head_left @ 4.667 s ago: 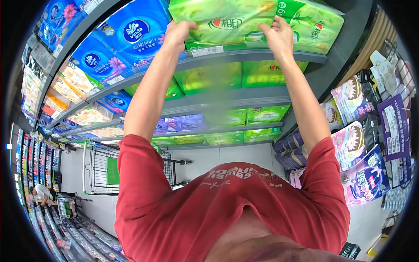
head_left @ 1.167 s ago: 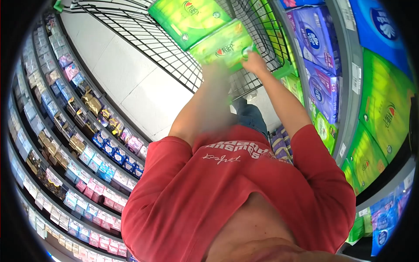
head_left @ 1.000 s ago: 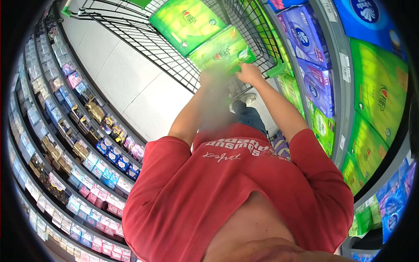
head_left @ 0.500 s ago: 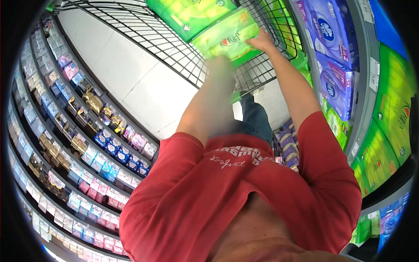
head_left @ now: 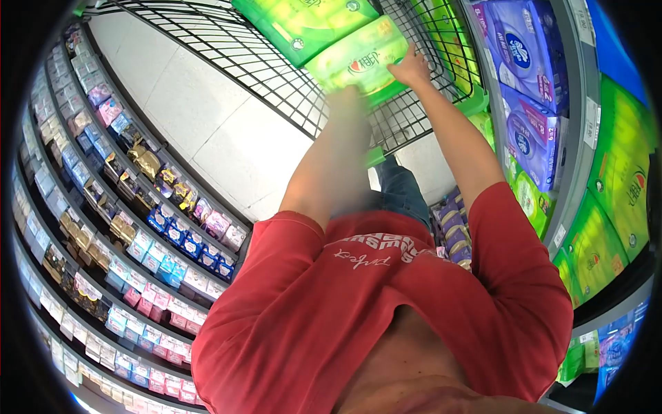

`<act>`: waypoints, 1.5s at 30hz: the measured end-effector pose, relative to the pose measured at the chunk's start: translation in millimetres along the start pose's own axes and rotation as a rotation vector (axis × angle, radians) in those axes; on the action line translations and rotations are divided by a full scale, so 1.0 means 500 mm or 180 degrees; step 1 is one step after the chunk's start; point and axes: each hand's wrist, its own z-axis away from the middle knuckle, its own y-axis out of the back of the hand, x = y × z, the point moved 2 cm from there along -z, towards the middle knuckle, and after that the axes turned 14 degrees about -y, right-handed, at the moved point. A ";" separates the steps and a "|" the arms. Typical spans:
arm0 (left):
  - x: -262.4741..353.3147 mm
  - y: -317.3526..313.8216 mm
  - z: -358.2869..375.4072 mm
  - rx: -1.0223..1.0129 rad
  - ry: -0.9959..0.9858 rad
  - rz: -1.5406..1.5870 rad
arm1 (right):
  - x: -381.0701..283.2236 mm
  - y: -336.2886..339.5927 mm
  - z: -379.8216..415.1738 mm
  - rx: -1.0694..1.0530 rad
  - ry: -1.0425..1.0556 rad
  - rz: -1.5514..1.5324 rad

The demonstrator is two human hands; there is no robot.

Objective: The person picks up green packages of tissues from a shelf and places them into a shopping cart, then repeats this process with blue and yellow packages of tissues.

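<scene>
A green-and-yellow pack of tissues (head_left: 365,58) with a red heart logo is in the upper middle, at the shopping cart (head_left: 403,127). My right hand (head_left: 412,69) grips its right end, thumb on the near face. At the pack's lower left corner is my left hand (head_left: 348,103), touching or very close to it. A grey blur covers that hand and forearm, so its fingers do not show. A larger green pack (head_left: 310,27) lies directly beyond the tissues, inside the black wire basket.
On the right, a shelf holds purple tissue packs (head_left: 520,52) and large green packs (head_left: 620,179). Curved-looking shelves (head_left: 158,269) with small boxed goods line the left. White floor tiles (head_left: 200,117) lie between them and the cart. Purple packages (head_left: 455,231) sit low beside my legs.
Almost nothing differs. The cart and the packs shift very slightly in view; both hands stay at the tissue pack.
</scene>
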 end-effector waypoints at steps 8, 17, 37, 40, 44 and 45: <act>-0.076 -0.009 -0.055 0.0308 0.0236 -0.0094 | 0.022 -0.002 0.028 0.0040 0.0165 0.0491; -0.023 0.048 -0.011 0.0192 -0.0667 -0.1268 | 0.103 0.057 0.240 0.0396 0.1313 0.0045; -0.053 0.120 0.160 -0.3306 -0.1936 -0.2596 | 0.723 -0.143 0.384 0.0572 -0.1066 -0.1778; -0.049 0.121 0.179 -0.3090 -0.1752 -0.2886 | 0.792 -0.125 0.447 0.0665 -0.1013 -0.1927; -0.013 0.116 0.267 -0.2865 -0.1950 -0.3403 | 0.871 -0.211 0.478 0.0952 -0.0762 -0.1847; -0.023 0.115 0.265 -0.2895 -0.2021 -0.3413 | 0.881 -0.224 0.512 0.0952 -0.0743 -0.2017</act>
